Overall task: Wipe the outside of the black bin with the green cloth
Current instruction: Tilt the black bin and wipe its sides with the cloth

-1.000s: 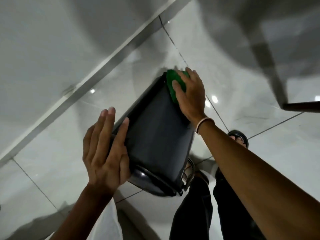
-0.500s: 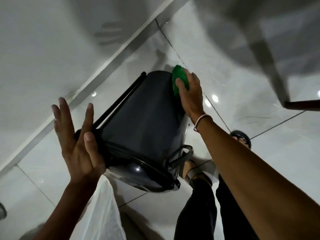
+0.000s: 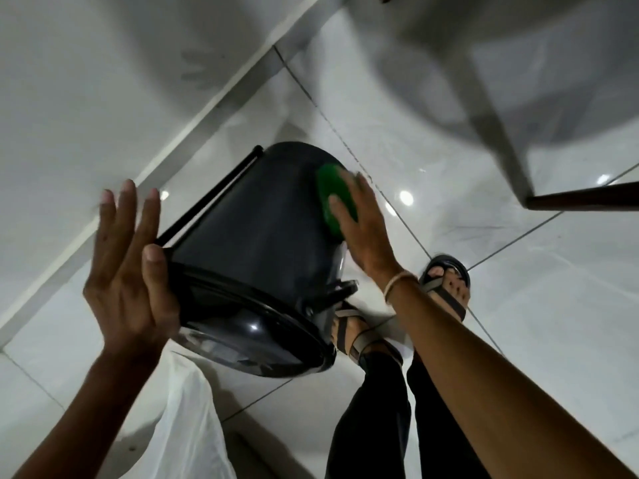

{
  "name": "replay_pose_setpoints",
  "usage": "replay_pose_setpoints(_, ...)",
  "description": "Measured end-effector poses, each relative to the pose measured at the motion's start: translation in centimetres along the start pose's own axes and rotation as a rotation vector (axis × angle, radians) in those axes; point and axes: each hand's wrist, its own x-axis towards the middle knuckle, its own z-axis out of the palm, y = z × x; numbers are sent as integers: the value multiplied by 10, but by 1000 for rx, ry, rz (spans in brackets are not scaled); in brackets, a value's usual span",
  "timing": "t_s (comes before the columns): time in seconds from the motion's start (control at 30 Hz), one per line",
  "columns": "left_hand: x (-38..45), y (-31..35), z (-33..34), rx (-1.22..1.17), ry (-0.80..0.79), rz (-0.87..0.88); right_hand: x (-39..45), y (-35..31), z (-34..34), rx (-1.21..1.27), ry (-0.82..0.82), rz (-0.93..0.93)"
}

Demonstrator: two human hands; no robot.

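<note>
Nearest the camera, a white plastic bag (image 3: 193,420) hangs below the left forearm, and dark trousers run down to two sandalled feet (image 3: 446,288) on the glossy white tiled floor (image 3: 553,323). Above them the black bin (image 3: 256,243) is tipped on its side, lid end toward the camera and base pointing away. The left hand (image 3: 128,271) is spread open, fingers straight, its palm and thumb pressed against the bin's rim without gripping. The right hand (image 3: 363,229) lies flat on the bin's upper right side, pressing the green cloth (image 3: 333,198) against the wall under its fingers. Beyond, a table leg (image 3: 498,133) stands by the far floor.
</note>
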Motion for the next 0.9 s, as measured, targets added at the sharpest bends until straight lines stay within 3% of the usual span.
replay_pose_setpoints(0.07, 3, -2, 2, -2, 13, -37, 20, 5, -5, 286, 23, 294)
replay_pose_setpoints(0.13, 5, -5, 2, -13, 23, -94, 24, 7, -11, 405, -29, 355)
replay_pose_setpoints(0.23, 1, -4, 3, -11, 14, -163, -1, -13, -17, 325, -214, 104)
replay_pose_setpoints(0.33, -8, -2, 2, 17, 2, -173, -42, -42, -17, 188, -513, -216)
replay_pose_setpoints(0.4, -13, -2, -1, 19, -31, -176, -61, -46, -11, 131, -596, -342)
replay_pose_setpoints(0.5, -15, 6, -4, -9, -30, -212, -61, -29, -10, 205, -524, -284)
replay_pose_setpoints(0.73, -3, 7, 3, -36, 40, -280, -8, 6, -23, 622, -62, 146)
replay_pose_setpoints(0.8, 0, 6, 5, -44, 61, -298, -2, 4, -25, 658, -56, 177)
replay_pose_setpoints(0.9, 3, 3, 8, -31, 92, -316, -13, -14, -28, 610, -253, -18)
